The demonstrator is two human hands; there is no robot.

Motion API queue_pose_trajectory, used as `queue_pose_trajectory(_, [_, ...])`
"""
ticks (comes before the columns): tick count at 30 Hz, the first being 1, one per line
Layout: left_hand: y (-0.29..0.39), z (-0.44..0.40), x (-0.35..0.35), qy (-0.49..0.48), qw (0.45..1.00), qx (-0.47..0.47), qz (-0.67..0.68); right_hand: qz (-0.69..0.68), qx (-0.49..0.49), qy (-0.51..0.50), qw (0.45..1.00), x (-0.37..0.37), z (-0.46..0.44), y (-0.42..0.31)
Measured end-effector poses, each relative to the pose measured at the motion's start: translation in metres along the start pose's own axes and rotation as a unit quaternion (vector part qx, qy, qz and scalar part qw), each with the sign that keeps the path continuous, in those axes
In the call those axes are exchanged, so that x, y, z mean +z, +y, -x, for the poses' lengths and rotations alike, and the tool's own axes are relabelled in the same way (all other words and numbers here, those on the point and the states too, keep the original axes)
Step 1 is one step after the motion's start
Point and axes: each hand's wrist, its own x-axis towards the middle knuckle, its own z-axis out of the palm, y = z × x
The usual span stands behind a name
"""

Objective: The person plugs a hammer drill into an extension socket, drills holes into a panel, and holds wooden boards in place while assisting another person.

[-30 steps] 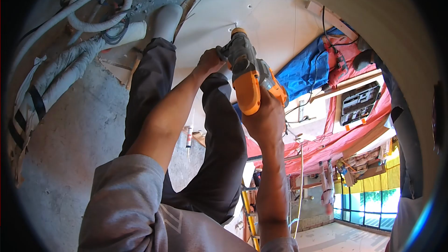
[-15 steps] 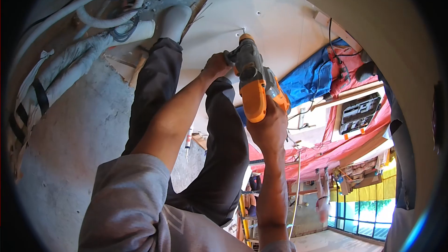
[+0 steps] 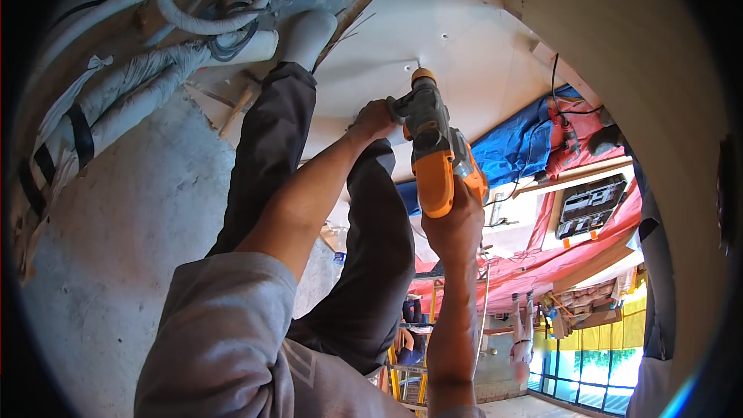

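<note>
An orange and grey power drill [image 3: 433, 139] points up the view, its bit meeting the pale board [image 3: 464, 0] close to a small hole mark. My right hand [image 3: 455, 220] is wrapped round the drill's rear handle. On the side handle near the drill's front, my left hand [image 3: 374, 121] is closed, its fingers partly hidden. The bit's tip is too small to tell how deep it sits in the board. My dark-trousered legs stretch beneath my arms, one light-coloured foot [image 3: 309, 35] near the board's edge.
Wrapped pipes [image 3: 131, 81] and coiled hose lie at the upper left. A blue sheet [image 3: 515, 139], a red sheet [image 3: 542, 263] and an open tool case [image 3: 592, 205] are at the right. Farther back are a yellow ladder [image 3: 424, 383] and other people [image 3: 523, 333].
The view has shifted, so the drill, both my hands and the surroundings appear lower; the drill and hands also appear farther right. Both hands keep their hold on the drill.
</note>
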Motion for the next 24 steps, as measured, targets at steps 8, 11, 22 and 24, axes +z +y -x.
queue_pose_trajectory(8, [-0.001,-0.002,0.000,-0.010,0.999,0.017,-0.029,0.004,0.008,-0.004,1.000,0.003,0.008,0.008])
queue_pose_trajectory(11, [-0.012,-0.003,0.006,0.006,1.000,0.011,-0.015,-0.042,0.015,-0.001,0.999,0.006,0.010,0.010])
queue_pose_trajectory(22, [0.008,0.057,0.001,0.028,0.999,0.010,0.018,-0.039,0.072,-0.041,0.996,-0.030,0.048,-0.011])
queue_pose_trajectory(24, [0.021,0.079,-0.008,0.037,0.999,0.035,0.015,-0.027,0.064,-0.032,0.997,-0.045,0.065,-0.020])
